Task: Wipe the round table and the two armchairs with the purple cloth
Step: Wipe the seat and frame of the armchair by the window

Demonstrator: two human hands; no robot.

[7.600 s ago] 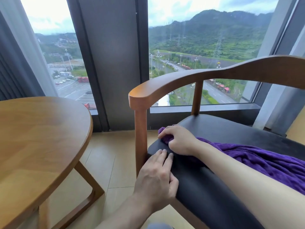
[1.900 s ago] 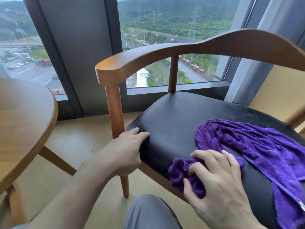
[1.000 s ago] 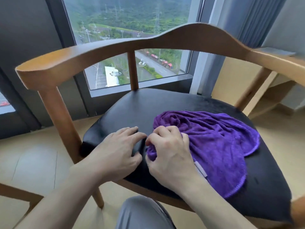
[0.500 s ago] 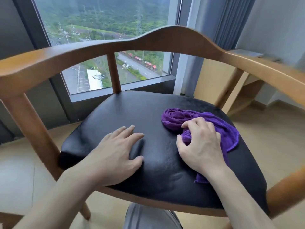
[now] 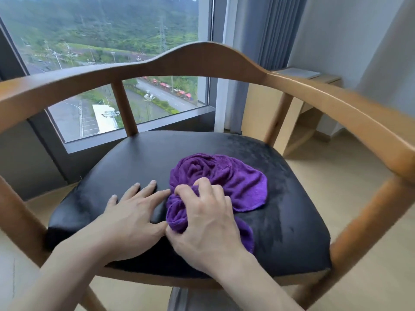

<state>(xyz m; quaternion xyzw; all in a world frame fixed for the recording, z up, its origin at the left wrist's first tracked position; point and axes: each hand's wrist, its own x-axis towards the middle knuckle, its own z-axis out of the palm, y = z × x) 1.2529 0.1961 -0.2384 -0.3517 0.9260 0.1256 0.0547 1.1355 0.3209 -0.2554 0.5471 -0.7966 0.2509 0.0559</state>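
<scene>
On the black padded seat [image 5: 280, 198] of a wooden armchair with curved back rail [image 5: 202, 57]: bunched purple terry cloth [image 5: 229, 178], lying right of seat centre, folds heaped toward the back, one flap trailing toward the front edge beneath the wrist. Right hand [image 5: 206, 223] on the near part of the cloth, fingers curled and clutching a wad of fabric, thumb side tucked against the roll. Left hand [image 5: 132, 212] flat on bare seat just left of the cloth, fingers spread and straight, gripping nothing; thumb touching the right hand's thumb base, index fingertip reaching the cloth's edge. Both forearms bare, entering from the bottom of the view. Behind the chair: large window [image 5: 101, 52] with green hills, road and parking lot far below. Right of the window: grey-blue curtain [image 5: 258, 30], then a pale wooden desk [image 5: 298, 108] against a light wall. Floor of light tiles or boards. Chair arms slightly blurred. Grey trouser knee [image 5: 179, 299] visible under the seat's front rail. Round table not in view.
</scene>
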